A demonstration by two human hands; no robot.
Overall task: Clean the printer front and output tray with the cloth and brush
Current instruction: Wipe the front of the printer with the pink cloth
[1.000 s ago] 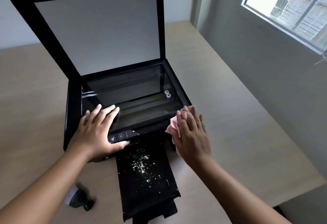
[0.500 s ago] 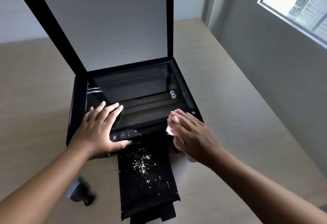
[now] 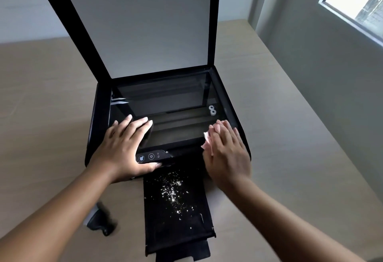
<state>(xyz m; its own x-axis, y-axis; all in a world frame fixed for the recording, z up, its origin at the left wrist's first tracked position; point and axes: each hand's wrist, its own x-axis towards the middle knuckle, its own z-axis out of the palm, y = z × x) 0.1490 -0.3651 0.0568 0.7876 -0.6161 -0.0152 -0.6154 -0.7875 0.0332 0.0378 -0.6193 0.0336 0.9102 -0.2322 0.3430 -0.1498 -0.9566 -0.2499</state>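
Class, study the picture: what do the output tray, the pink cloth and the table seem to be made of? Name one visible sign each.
Output tray: likely plastic, black, matte; flat rigid panel with moulded edges.
Pink cloth: soft fabric; it crumples under the right hand.
Table: wood or wood-look laminate, matte; pale with faint grain.

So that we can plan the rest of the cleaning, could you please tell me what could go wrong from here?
1. The left hand lies flat on the dark scanner glass, its thumb beside the black button panel: it may leave smudges or press a button.
2. The right hand presses the pink cloth on the black printer's front edge, just above the white crumbs on the black output tray: a downward wipe could push them onto the beige table.
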